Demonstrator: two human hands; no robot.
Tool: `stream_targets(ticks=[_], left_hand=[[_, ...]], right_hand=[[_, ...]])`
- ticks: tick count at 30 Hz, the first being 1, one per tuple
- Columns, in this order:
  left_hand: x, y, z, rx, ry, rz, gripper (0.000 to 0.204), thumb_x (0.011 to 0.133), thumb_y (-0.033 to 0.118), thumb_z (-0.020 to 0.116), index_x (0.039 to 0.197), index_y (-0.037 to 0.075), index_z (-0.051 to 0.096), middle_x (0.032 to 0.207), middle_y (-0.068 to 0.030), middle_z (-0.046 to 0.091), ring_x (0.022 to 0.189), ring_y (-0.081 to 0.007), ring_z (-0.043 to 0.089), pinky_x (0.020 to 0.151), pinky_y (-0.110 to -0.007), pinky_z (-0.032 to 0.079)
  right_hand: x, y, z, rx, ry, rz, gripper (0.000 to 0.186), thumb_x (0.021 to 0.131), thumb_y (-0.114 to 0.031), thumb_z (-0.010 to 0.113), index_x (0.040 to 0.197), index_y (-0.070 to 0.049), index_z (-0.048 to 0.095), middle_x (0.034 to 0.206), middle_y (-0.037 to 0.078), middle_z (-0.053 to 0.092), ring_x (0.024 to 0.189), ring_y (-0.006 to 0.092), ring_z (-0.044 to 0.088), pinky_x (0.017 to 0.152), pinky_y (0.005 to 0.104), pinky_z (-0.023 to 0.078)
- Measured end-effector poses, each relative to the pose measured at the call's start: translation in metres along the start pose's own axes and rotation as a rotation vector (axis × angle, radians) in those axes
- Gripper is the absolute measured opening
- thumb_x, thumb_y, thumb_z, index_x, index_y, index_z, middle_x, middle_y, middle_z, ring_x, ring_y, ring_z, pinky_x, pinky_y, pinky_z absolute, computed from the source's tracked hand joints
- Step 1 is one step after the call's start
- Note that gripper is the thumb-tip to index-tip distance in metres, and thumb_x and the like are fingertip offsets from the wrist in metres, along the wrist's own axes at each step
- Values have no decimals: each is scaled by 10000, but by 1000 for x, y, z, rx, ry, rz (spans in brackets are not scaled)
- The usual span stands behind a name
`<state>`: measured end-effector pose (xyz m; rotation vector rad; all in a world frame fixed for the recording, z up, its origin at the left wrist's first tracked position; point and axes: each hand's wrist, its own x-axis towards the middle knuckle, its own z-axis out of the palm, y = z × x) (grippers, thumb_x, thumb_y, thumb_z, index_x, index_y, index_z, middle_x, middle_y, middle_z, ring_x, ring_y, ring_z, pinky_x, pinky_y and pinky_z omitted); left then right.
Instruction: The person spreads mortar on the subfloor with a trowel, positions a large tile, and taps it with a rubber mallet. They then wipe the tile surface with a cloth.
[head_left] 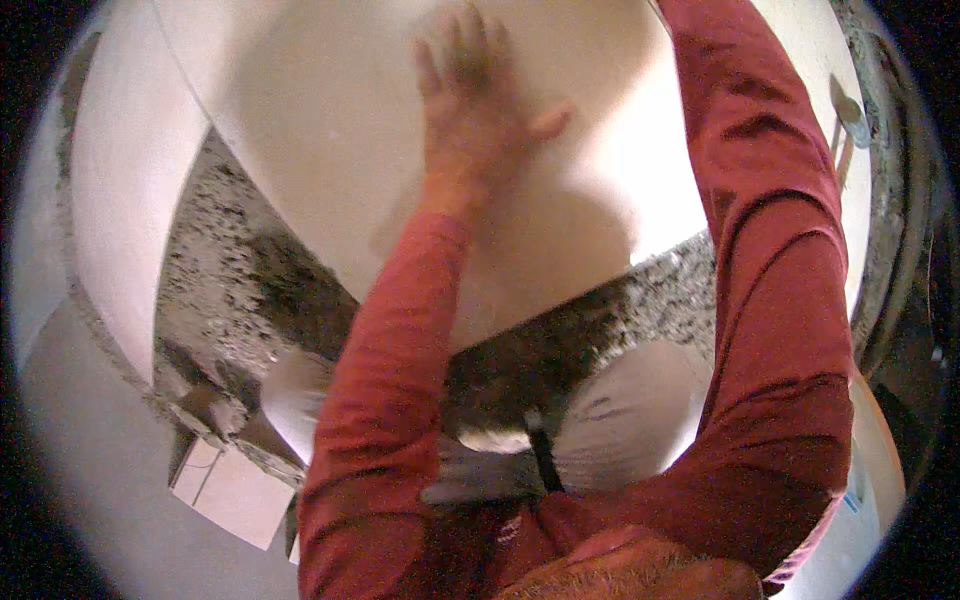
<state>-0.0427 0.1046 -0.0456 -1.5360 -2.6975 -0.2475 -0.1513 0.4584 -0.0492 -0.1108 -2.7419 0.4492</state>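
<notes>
My left hand (475, 115) lies on a large pale tile (330, 130) in front of me, its palm down and its fingers and thumb spread. It holds nothing. The tile's near corner points toward my knees, over a rough grey bed of mortar (230, 230) that shows along both near edges. My right arm, in a red sleeve (775, 200), reaches forward along the right side of the tile. The right hand is beyond the upper edge of the picture, so its fingers are hidden.
Another pale tile (130, 200) lies to the left, a narrow line separating it from the large one farther away. Cut tile pieces (235, 490) rest on the grey floor at lower left. My knees (630, 410) are bent close to the mortar. A small rounded object (850, 120) is at far right.
</notes>
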Motion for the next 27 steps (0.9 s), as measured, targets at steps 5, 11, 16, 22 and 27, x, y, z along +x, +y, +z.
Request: stream_targets(ticks=[5,11,16,22,27], left_hand=[[-1,4,-10,-61,-19,-27,1108,860,701,618,1548,-96,276,1655,-273,210,1555,-407,150,1268,-553,78],[0,1,2,-89,132,20,1131,823,766,612,1542,-57,323,1646,-255,262,1543,-400,212,1250,-587,103],[-1,-5,19,-37,240,48,1124,809,790,614,1517,-51,383,1607,-263,347,1510,-392,310,1224,-610,171],[-6,-3,21,-12,237,51,1122,814,789,610,1520,-52,379,1603,-274,347,1513,-410,296,1216,-620,176],[-2,-3,14,41,257,52,1140,817,802,596,1543,-42,350,1613,-272,330,1518,-421,280,1213,-648,149]], right_hand=[[-105,-19,-49,-99,-97,32,469,923,-351,650,1280,-51,590,1374,255,538,1217,445,546,987,525,472],[-230,-81,-103,-126,-97,41,522,901,-343,677,1348,-92,576,1399,238,523,1253,450,524,1038,517,449],[-316,-119,-134,-132,-181,271,443,835,-261,735,1247,-121,649,1212,151,609,1128,362,607,948,490,491],[-419,-168,-179,-79,-273,491,476,782,-141,780,1238,-92,653,1184,104,625,1133,358,607,948,472,505],[-472,-192,-240,-82,-426,500,450,823,-56,722,1265,-48,637,1221,154,638,1144,355,641,995,421,511]])
